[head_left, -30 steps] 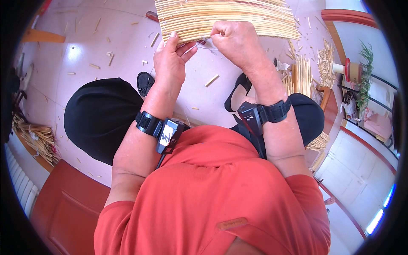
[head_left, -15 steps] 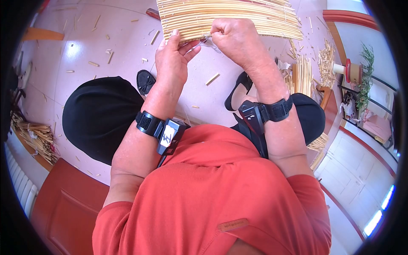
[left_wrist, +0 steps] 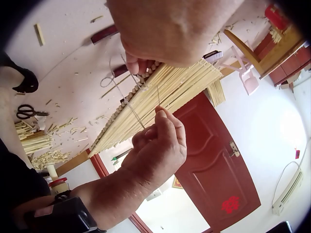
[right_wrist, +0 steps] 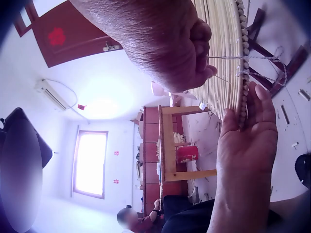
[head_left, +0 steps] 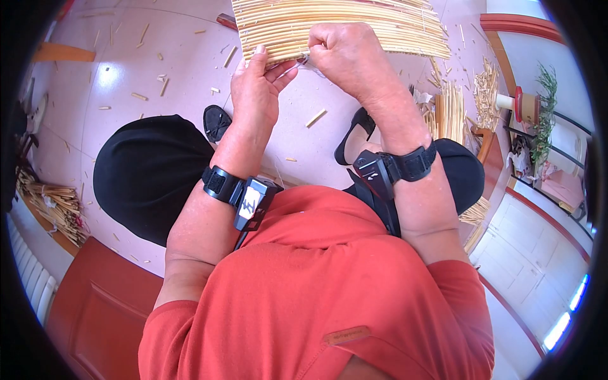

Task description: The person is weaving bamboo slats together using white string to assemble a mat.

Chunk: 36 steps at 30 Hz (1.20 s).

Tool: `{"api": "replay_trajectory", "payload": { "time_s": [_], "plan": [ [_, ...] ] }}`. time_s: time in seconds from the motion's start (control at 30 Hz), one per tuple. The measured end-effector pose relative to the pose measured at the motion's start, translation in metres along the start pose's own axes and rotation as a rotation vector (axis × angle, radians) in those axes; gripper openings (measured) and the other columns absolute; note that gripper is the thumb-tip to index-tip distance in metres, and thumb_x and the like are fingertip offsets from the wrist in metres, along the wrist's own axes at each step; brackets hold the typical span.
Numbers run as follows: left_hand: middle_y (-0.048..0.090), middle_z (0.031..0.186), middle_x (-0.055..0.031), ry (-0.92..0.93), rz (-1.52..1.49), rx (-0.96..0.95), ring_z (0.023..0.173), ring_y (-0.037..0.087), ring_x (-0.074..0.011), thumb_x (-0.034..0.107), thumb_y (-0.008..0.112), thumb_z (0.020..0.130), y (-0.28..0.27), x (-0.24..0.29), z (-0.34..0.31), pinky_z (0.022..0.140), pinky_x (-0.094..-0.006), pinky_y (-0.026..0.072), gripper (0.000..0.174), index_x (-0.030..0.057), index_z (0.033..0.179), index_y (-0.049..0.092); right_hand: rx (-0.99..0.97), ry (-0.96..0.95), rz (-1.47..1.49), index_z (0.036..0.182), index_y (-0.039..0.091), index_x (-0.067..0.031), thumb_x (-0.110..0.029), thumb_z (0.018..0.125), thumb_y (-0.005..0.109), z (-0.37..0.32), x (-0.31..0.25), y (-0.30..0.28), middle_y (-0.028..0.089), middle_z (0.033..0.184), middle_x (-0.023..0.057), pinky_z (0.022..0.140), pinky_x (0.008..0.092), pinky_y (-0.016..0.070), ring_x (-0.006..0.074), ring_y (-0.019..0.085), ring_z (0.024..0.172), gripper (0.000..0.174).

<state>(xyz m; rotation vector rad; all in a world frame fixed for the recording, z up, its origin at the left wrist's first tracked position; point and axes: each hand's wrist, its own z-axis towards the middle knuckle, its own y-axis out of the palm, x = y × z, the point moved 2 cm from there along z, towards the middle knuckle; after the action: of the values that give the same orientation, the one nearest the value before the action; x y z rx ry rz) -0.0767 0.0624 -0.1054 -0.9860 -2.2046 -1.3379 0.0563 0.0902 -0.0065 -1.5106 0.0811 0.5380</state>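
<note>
A mat of thin straw-coloured sticks [head_left: 272, 28] is held up in front of me, the sticks lying side by side. My left hand [head_left: 255, 88] grips its near edge, thumb on the upper face and fingers beneath. Right beside it, my right hand [head_left: 354, 60] is curled over the same edge. In the left wrist view its thumb and forefinger pinch a thin needle [left_wrist: 158, 95]. Its other fingers hold a pale thread [left_wrist: 130, 104] that runs taut to the mat's edge, with a loop [right_wrist: 278, 56] hanging beyond the edge in the right wrist view.
Cut stick pieces [head_left: 316, 118] litter the floor. Bundles of sticks [head_left: 449, 107] stand at the right, near a spool [head_left: 527, 107]. Black-handled scissors [left_wrist: 26, 112] lie on the floor. A wooden frame [right_wrist: 167, 141] and another person [right_wrist: 141, 221] are farther off.
My right hand has shifted slightly up and left along the mat's edge. The left hand keeps its grip, and the mat has barely moved.
</note>
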Motion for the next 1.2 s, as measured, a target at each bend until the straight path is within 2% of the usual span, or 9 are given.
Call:
{"api": "replay_trajectory", "payload": {
  "time_s": [0.17,0.27,0.57,0.67,0.97,1.03,1.17,1.2],
  "plan": [
    [0.059,0.106,-0.0184,0.005,0.025,0.012,0.094,0.067,-0.0237,0.020,0.040,0.102,0.001,0.000,-0.001,0.078,-0.0331,0.0608,0.029,-0.0014,0.122,0.041,-0.041,0.026,-0.004,0.073,0.068,-0.0032,-0.012,0.075,0.056,0.000,0.001,0.002,0.065,0.070,0.0194,0.067,0.0440,0.0531,0.0346,0.064,0.066,0.015],
    [0.058,0.107,-0.0184,0.003,0.017,0.008,0.093,0.067,-0.0237,0.020,0.040,0.102,-0.001,0.000,0.000,0.078,-0.0331,0.0609,0.029,-0.0015,0.122,0.041,0.006,-0.038,-0.038,0.074,0.068,-0.0027,-0.011,0.075,0.056,0.000,0.000,0.002,0.064,0.070,0.0195,0.065,0.0433,0.0535,0.0341,0.065,0.065,0.015],
    [0.058,0.107,-0.0187,0.006,0.029,0.008,0.094,0.067,-0.0234,0.020,0.040,0.102,-0.001,0.000,0.000,0.078,-0.0326,0.0608,0.030,-0.0020,0.123,0.040,-0.032,0.023,-0.046,0.075,0.069,-0.0022,-0.011,0.074,0.057,0.000,-0.002,0.000,0.065,0.069,0.0201,0.066,0.0428,0.0539,0.0338,0.065,0.066,0.015],
    [0.058,0.107,-0.0186,0.007,0.031,0.008,0.095,0.067,-0.0233,0.019,0.040,0.102,0.000,0.000,-0.002,0.079,-0.0327,0.0607,0.030,-0.0016,0.124,0.039,-0.018,-0.044,-0.071,0.076,0.070,-0.0027,-0.011,0.073,0.057,0.002,-0.001,0.001,0.065,0.071,0.0209,0.068,0.0438,0.0539,0.0351,0.066,0.068,0.015],
    [0.059,0.106,-0.0177,0.043,-0.003,-0.011,0.091,0.066,-0.0228,0.021,0.042,0.102,-0.001,-0.004,0.001,0.078,-0.0336,0.0599,0.029,-0.0013,0.121,0.040,-0.208,-0.063,-0.244,0.085,0.072,-0.0003,-0.009,0.069,0.062,0.017,-0.012,-0.005,0.067,0.077,0.0218,0.071,0.0435,0.0543,0.0365,0.067,0.077,0.021],
    [0.060,0.106,-0.0178,0.048,-0.006,-0.008,0.091,0.066,-0.0226,0.021,0.043,0.101,-0.001,-0.003,0.001,0.077,-0.0338,0.0597,0.029,-0.0012,0.120,0.041,-0.187,-0.101,-0.270,0.078,0.070,-0.0035,-0.008,0.075,0.057,0.021,-0.014,-0.005,0.065,0.075,0.0224,0.070,0.0433,0.0521,0.0363,0.065,0.071,0.015],
    [0.060,0.106,-0.0184,0.029,-0.013,0.001,0.090,0.066,-0.0227,0.020,0.044,0.101,-0.001,-0.002,0.001,0.077,-0.0342,0.0595,0.028,-0.0015,0.119,0.041,-0.260,-0.089,-0.303,0.079,0.071,-0.0039,-0.007,0.075,0.057,0.028,-0.020,-0.010,0.065,0.076,0.0217,0.070,0.0428,0.0521,0.0355,0.065,0.071,0.015],
    [0.060,0.106,-0.0187,0.027,-0.008,0.004,0.091,0.066,-0.0230,0.020,0.045,0.101,-0.001,-0.003,0.002,0.078,-0.0342,0.0594,0.029,-0.0019,0.119,0.041,-0.311,-0.112,-0.307,0.080,0.069,0.0007,-0.008,0.077,0.056,0.030,-0.019,-0.011,0.066,0.075,0.0224,0.065,0.0409,0.0530,0.0341,0.066,0.067,0.016]
  ]
}}
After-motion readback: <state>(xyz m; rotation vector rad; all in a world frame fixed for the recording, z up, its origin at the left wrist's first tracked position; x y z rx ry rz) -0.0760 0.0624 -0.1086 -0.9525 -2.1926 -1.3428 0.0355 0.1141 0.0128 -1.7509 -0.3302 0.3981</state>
